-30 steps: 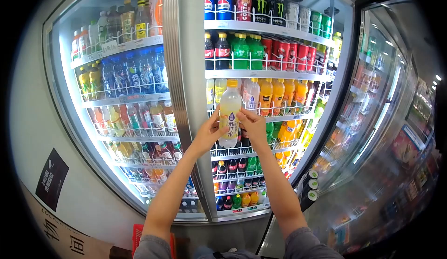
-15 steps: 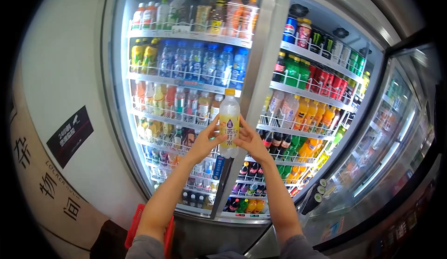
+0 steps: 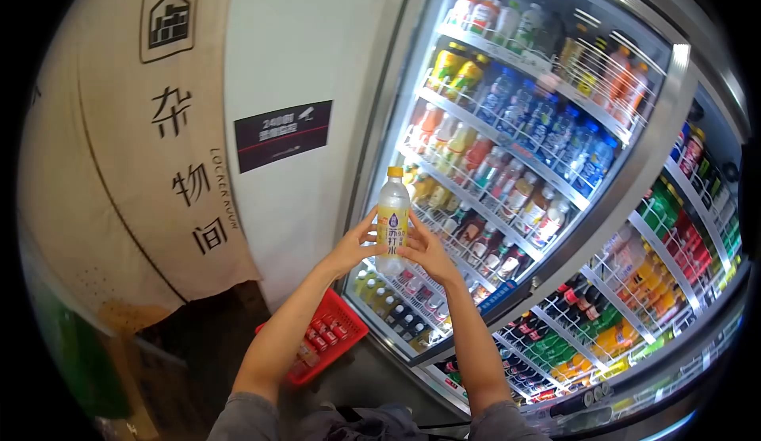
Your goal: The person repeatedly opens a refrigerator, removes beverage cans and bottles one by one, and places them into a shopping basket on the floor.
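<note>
Upright between my two hands is a clear plastic soda water bottle [image 3: 393, 203] with a yellow cap and a yellow label. My left hand [image 3: 354, 244] grips it from the left side around the label. From the right, my right hand [image 3: 428, 247] holds the same bottle, thumb near the label's lower part. Behind the bottle stands a glass-fronted drinks fridge [image 3: 507, 136], its shelves lined with many bottles. Below my left forearm a red basket [image 3: 349, 326] with several red packs or cans in it is partly hidden.
A beige curtain [image 3: 119, 164] with dark lettering hangs at the left. Next to it, a dark sign [image 3: 283, 136] is fixed to the pale wall. A second fridge section [image 3: 626, 282] with cans and bottles lies at the right, its door edge low down.
My view has swung to the left, so the curtain and more of the red basket now show and the fridge sits further right. Both hands keep holding the bottle.
</note>
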Demonstrator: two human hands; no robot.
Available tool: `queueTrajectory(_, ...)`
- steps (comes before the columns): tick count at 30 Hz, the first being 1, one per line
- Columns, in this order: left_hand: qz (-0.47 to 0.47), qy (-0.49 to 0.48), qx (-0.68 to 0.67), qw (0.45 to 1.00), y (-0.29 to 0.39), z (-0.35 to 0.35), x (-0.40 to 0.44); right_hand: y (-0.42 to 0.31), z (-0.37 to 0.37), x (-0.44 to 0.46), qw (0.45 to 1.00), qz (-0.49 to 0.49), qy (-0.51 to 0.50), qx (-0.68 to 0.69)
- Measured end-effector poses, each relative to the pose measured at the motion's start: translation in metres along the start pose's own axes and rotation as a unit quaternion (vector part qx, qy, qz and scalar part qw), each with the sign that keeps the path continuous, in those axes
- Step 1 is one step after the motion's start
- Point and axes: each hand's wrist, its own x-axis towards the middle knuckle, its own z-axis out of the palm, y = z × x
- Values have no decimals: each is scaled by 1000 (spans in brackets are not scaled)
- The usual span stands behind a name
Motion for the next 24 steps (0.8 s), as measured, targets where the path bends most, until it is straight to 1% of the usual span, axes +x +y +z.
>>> queueTrajectory(3,-1,65,-27,998,-11,-32,-30,31,30,31,999,12,-44,-17)
queueTrajectory(7,-12,107,-46,993,-32,-67,-66,64,68,60,995,38,-94,-4)
queueTrajectory(11,-47,167,-54,983,-62,-93,-98,98,100,75,987,55,-142,48)
queueTrajectory(13,-64,187,-55,979,-75,-100,-114,116,112,79,984,73,-157,52)
queueTrajectory(15,-72,234,-76,967,-88,-102,-127,138,124,81,980,78,-168,73)
queueTrajectory(17,-78,259,-81,959,-103,-104,-141,157,134,82,976,92,-179,81)
queueTrajectory(19,-88,284,-85,951,-122,-106,-157,176,144,80,971,103,-192,96)
queueTrajectory(21,-75,316,-116,939,-143,-105,-171,206,152,79,967,111,-204,101)
queueTrajectory(23,-92,342,-121,927,-164,-103,-185,231,158,74,959,136,-221,115)
queueTrajectory(24,-110,358,-147,915,-172,-102,-191,237,161,71,959,153,-223,86)
